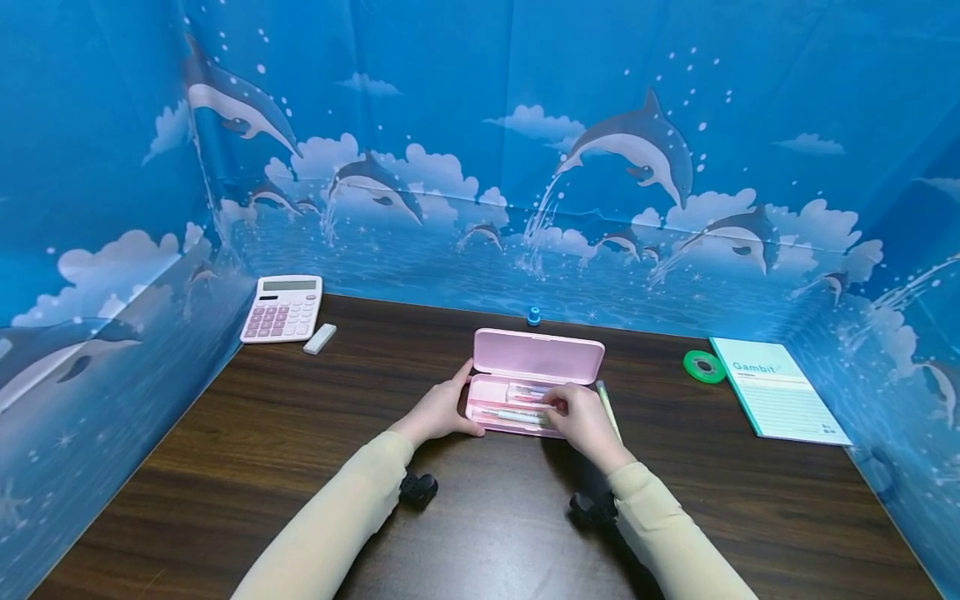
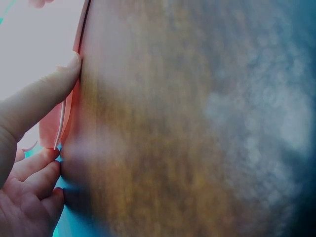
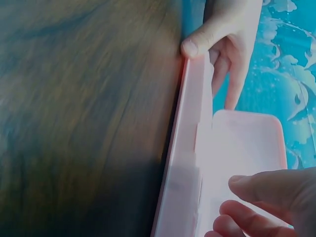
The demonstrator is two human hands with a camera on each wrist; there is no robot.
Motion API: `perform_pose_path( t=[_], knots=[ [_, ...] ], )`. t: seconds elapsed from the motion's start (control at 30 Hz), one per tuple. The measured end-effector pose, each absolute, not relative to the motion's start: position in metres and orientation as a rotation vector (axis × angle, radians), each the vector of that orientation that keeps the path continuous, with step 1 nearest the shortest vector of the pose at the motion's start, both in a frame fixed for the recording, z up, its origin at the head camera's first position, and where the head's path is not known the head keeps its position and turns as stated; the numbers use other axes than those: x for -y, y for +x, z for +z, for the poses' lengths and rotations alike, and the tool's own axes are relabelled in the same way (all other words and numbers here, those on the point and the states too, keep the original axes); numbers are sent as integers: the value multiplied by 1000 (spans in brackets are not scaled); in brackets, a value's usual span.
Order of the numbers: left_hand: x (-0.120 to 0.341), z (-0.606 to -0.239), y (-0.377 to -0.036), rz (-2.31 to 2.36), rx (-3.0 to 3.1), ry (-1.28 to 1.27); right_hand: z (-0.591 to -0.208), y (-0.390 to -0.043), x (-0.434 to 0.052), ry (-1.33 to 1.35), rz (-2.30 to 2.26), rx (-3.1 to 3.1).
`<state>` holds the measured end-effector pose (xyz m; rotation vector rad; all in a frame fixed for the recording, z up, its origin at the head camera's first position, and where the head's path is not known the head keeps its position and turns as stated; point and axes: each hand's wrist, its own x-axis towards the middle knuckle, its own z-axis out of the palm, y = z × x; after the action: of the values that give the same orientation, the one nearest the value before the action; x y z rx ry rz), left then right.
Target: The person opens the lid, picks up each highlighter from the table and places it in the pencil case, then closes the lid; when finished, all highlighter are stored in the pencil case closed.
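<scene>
Both hands at open pink pencil case [image 1: 525, 392], mid-table. Left hand [image 1: 438, 412] curled round left end; right hand [image 1: 581, 421] fingertips on pens [image 1: 517, 414] inside, pinch unclear. Risk: case sliding, lid dropping onto fingers, loose pen [image 1: 607, 404] rolling away.

The bench [image 1: 300, 467] has a dark wood-grain top, closed in at the back and both sides by blue sheeting printed with dolphins and clouds. At its far left corner lies a pink calculator [image 1: 282, 308], with a small white eraser [image 1: 319, 338] just beside it on the right. In the middle sits an open pink pencil case [image 1: 525, 379], its lid tipped back, with pens inside. A pale green pen [image 1: 607, 404] lies on the wood just right of the case. Behind the case, at the back edge, stands a small blue object [image 1: 534, 316]. Toward the right are a green roll of tape [image 1: 703, 367] and, near it, a teal notebook [image 1: 776, 398].
</scene>
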<state>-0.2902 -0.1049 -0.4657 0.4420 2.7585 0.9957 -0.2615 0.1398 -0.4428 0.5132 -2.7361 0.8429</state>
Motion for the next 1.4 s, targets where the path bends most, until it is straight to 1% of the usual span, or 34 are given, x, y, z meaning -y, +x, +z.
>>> perform_pose_path(
  t=[0.63,0.93,1.17,1.4],
  knots=[
    [104,-466,-289,996,-2772,472,-445,-256,-196,283,840,2796],
    [104,-465,-289,993,-2751,432,-448,-254,-223,167,835,2863],
    [104,-466,-290,1005,-2746,410,-452,-254,-230,86,843,2948],
    [104,-463,-288,1013,-2750,441,-453,-255,-229,79,832,2998]
  ],
)
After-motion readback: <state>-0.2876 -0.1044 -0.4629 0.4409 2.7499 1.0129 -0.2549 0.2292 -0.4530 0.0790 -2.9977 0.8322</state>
